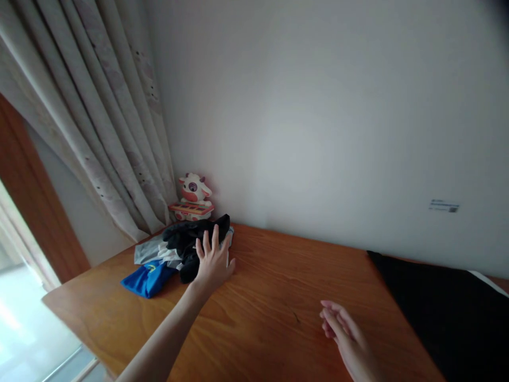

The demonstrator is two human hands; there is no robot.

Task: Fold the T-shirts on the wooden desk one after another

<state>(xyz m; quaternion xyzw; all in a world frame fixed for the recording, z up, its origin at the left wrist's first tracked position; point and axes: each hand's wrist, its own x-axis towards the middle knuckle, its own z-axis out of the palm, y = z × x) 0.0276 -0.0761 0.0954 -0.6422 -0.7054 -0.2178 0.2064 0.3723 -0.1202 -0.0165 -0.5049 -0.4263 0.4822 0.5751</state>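
Note:
My left hand [214, 261] reaches forward with its fingers spread, in front of the right side of a loose heap of clothes. Black cloth [186, 236] tops that heap, and whether my fingertips touch it I cannot tell. White and grey cloth [149, 250] shows beneath the black, while a blue garment [146, 278] with a small yellow mark lies at the front left. Lower right, my right hand [344, 331] hovers over the wooden tabletop [258, 313], fingers loosely curled together with nothing visible in them.
Behind the heap, a toy cow with a keyboard [193, 199] stands against the wall. Black cloth or a mat [449, 307] covers the table's right end. A curtain [99, 116] hangs at left, and a small label [444, 206] is on the wall.

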